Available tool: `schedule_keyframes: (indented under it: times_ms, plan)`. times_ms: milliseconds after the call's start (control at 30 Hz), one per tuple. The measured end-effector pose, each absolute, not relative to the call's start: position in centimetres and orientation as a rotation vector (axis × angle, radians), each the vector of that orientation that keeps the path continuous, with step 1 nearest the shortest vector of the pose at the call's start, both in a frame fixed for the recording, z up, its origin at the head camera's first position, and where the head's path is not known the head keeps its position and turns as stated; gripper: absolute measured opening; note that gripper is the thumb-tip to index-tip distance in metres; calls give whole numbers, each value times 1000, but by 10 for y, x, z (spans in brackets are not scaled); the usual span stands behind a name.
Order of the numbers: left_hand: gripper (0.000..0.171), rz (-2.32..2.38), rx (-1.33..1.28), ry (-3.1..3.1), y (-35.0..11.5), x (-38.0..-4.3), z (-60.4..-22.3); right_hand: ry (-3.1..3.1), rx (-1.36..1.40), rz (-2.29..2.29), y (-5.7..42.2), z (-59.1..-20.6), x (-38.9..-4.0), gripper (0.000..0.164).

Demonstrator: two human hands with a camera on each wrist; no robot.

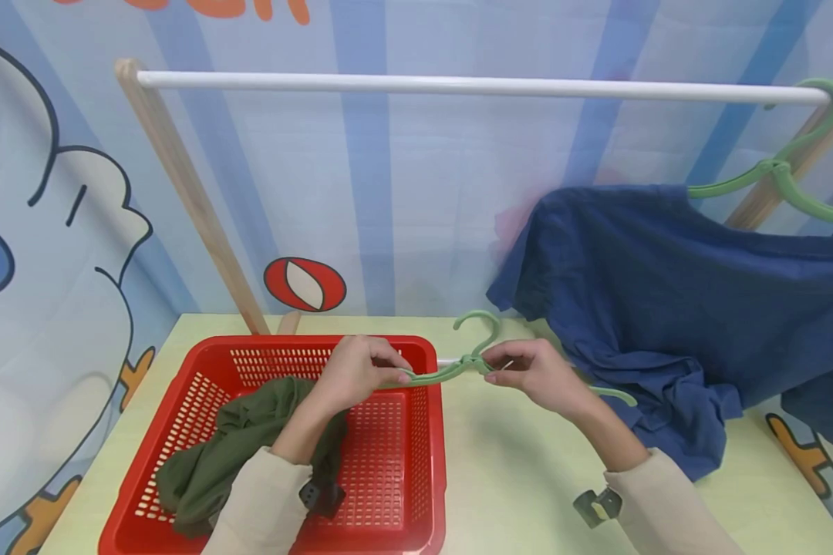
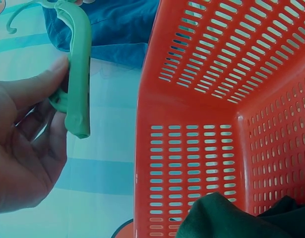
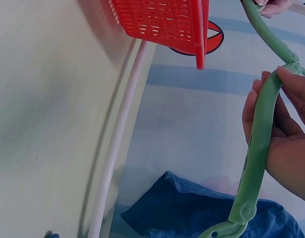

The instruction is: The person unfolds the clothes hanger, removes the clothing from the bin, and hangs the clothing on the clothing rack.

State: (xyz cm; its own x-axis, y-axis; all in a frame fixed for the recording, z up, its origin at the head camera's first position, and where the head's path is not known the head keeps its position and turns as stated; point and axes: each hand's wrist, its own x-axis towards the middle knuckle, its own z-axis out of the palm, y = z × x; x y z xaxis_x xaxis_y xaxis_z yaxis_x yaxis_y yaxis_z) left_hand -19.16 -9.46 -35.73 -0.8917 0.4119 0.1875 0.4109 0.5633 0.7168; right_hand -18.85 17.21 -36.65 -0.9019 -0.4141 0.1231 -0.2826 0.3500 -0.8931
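A green plastic hanger (image 1: 439, 378) is held by both hands above the table, its hook pointing up and away. My left hand (image 1: 352, 375) pinches the end of its left arm over the red basket; the left wrist view shows thumb and fingertips on that end of the hanger (image 2: 81, 74). Close to the hook's base, my right hand (image 1: 544, 378) grips the right arm. In the right wrist view, the right thumb lies near the centre joint and a hinged outer section of the hanger (image 3: 261, 134) extends toward the blue garment.
The red basket (image 1: 436, 462) at left contains a crumpled dark green garment (image 1: 250, 432). Overhead, a white rod (image 1: 458, 85) spans wooden posts (image 1: 187, 185). At right, a blue shirt (image 1: 639, 270) droops from another green hanger (image 1: 798, 185), its lower part bunched on the pale table (image 1: 527, 493).
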Motion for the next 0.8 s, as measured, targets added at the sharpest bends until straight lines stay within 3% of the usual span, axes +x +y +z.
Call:
schedule_keyframes:
  times_ms: [800]
  plan:
    - [6, 1250, 676, 2731, -93, -191, -353, 2507, -619, -1576, 172, -365, -187, 20]
